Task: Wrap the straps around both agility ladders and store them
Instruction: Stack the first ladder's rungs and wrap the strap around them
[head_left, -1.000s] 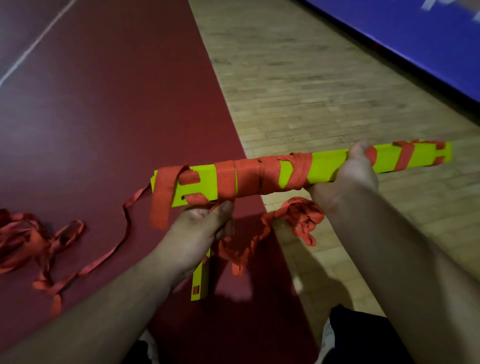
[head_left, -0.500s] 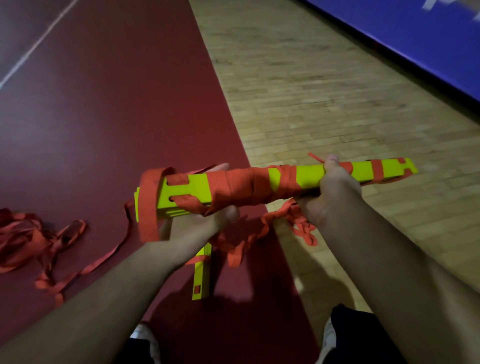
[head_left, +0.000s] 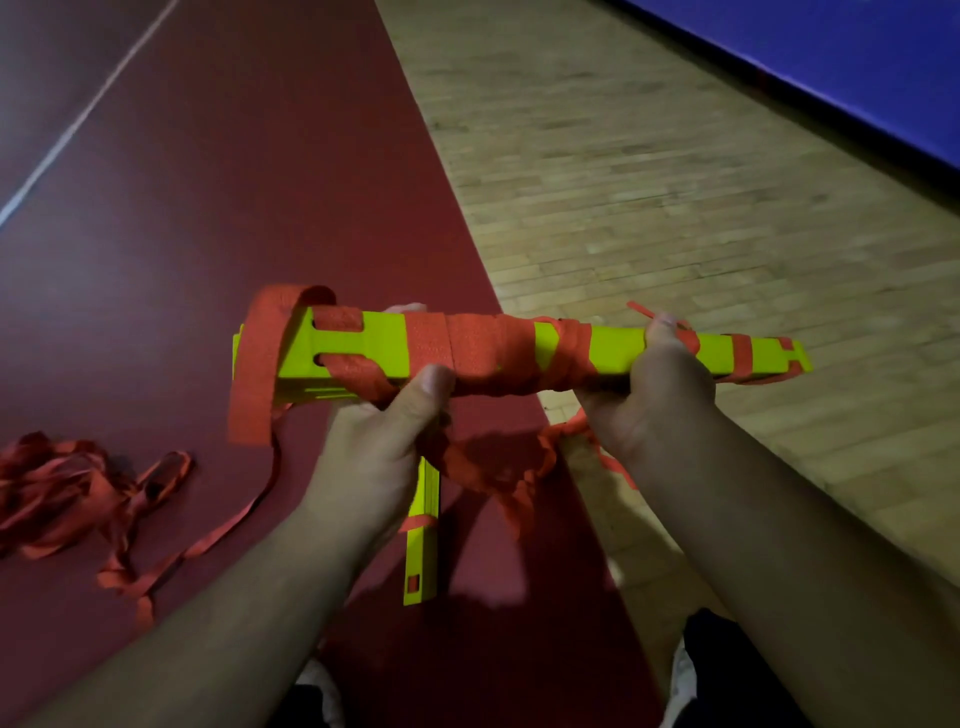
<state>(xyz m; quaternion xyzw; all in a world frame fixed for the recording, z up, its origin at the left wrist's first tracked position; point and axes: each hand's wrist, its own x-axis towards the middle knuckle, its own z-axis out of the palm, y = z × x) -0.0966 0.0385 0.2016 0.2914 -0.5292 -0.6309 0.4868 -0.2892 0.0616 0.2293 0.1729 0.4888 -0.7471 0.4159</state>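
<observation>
Where the held ladder lies: long bundle of flat yellow-green plastic rungs (head_left: 613, 345), raised off the floor at mid-frame and carried by both hands
Long axis: left to right across the frame, close to level
Wrapping: orange woven strap (head_left: 478, 348) wound close round the middle stretch, with looser crossed turns toward the right and a few bands near the right end; bare yellow shows between them
Left hand (head_left: 384, 441): clamped on the bundle left of centre, thumb pressed on the near face over the strap, fingertips showing over the far edge
Right hand (head_left: 654, 400): clamped right of centre from below; a thin strap end stands up just beside it, and whether it is pinched cannot be told
Hands: apart, with the wound stretch between them
Free strap: broad orange loop (head_left: 260, 364) hung round the left end; its tail (head_left: 228, 525) runs down to a tangled orange heap (head_left: 57, 488) on the dark red floor covering (head_left: 208, 208) at lower left
Hanging bunch (head_left: 498, 467): crumpled strap below the bundle, between the wrists
Nearer hand, as judged: the left is just beside the loop and tail, so it is better placed to lead the next turn; the right suits as anchor
Second ladder (head_left: 421, 551): yellow-green stack on the floor below the left wrist, its long axis up and down the frame, crosswise to the held one, upper part hidden
Stage, as judged: first bundle partly wrapped, storing not yet begun
</observation>
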